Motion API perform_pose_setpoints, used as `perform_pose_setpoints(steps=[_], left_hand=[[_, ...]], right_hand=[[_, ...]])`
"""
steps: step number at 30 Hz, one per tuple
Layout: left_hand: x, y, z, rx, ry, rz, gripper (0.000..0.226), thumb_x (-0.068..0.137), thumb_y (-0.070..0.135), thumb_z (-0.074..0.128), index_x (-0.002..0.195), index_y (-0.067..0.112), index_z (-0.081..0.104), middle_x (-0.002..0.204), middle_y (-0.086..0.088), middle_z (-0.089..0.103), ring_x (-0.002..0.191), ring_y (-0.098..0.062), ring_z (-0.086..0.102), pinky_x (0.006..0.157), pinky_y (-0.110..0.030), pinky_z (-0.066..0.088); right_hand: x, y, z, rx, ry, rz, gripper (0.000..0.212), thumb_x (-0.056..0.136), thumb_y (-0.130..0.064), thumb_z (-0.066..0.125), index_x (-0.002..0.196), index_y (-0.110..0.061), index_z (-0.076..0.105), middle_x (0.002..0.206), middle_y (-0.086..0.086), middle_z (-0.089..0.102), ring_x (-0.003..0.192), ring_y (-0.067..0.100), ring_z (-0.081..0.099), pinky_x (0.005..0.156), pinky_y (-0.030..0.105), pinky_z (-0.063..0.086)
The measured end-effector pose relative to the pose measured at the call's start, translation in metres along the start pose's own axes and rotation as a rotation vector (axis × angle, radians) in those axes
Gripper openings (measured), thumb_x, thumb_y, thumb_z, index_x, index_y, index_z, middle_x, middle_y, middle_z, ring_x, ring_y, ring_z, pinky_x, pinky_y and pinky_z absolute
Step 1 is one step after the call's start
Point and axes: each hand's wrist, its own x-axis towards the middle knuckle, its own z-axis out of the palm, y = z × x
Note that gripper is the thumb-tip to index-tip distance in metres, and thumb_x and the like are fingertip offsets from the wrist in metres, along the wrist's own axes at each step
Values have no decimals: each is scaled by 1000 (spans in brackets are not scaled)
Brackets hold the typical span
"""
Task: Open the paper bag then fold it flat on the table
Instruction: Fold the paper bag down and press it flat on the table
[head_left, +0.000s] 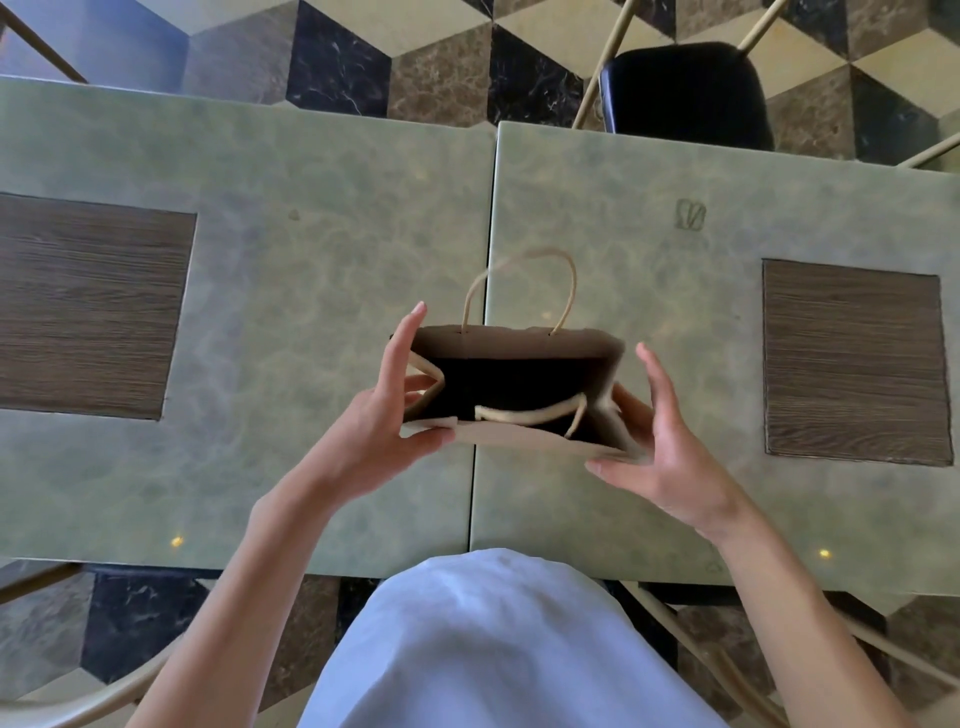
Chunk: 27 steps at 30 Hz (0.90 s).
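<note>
Left of frame centre, the left hand (384, 415) pinches the near left corner of the paper bag (519, 440), grip narrow. The bag is mid-frame over the seam of the green bench (311, 260), mouth open, 1 handle (545, 251) upright, 1 fallen inside. The right hand (670, 457) touches its right end, grip wide, fingers straight.

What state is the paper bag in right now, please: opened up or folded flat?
Opened up: the paper bag gapes wide, its dark inside showing, between the left hand and right hand.
</note>
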Motion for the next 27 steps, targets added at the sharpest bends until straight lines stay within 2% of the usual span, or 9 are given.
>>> perform_pose_setpoints(steps=[2,5,6,8,10,14,20,24,27], left_hand=[[0,-4,2,-1,23,11,113,84,8,71,144,55,-11,115,2,68,105,-6,65,96,-25,46],[0,-8,3,-7,32,20,113,85,4,69,144,54,-13,115,6,67,106,3,63,91,-6,41],[0,-9,3,-14,34,29,114,85,3,68,143,55,-15,117,6,67,107,4,62,93,-5,40],[1,-11,2,-31,44,47,117,86,0,68,140,58,-19,121,7,67,111,2,61,99,-17,42],[1,-15,2,-61,60,66,120,86,-2,67,137,61,-21,126,5,64,110,-3,64,102,-29,44],[2,-26,6,-156,102,65,121,85,-6,66,136,64,-19,127,4,64,102,-11,70,102,-44,48],[2,-35,10,-124,134,50,110,82,-6,69,143,60,5,118,3,67,110,-11,64,99,-47,51],[4,-43,17,-140,146,4,101,80,1,73,146,49,15,116,8,66,111,-15,63,101,-48,48],[6,-46,27,-223,211,-13,80,78,0,74,143,32,39,112,24,65,108,-15,63,98,-45,50]], right_hand=[[-1,5,3,-3,8,8,105,84,12,67,154,-39,8,144,-15,47,127,-9,50,105,19,42],[2,13,9,-74,93,-18,87,85,0,72,148,-40,26,129,-20,59,122,-11,53,113,36,39],[4,16,11,-96,112,-24,84,85,-4,73,143,-46,30,125,-21,64,123,-8,54,113,41,40],[8,20,15,-112,135,-33,78,82,-13,75,134,-56,37,123,-22,68,125,2,57,112,46,40],[13,25,16,-92,179,-46,76,78,-15,77,135,-51,40,123,-18,70,122,10,61,110,49,42],[19,34,15,-59,188,-35,76,80,10,72,143,-19,39,118,1,72,115,19,66,108,50,44],[26,40,19,-156,237,-111,60,78,3,77,130,-19,58,113,-2,74,107,19,70,100,47,52],[26,39,22,-111,219,-104,45,70,-23,85,113,-15,71,104,-1,78,101,19,73,96,50,55],[27,39,22,-94,249,-123,46,71,-41,81,110,-18,74,104,-1,79,101,22,73,94,50,55]])
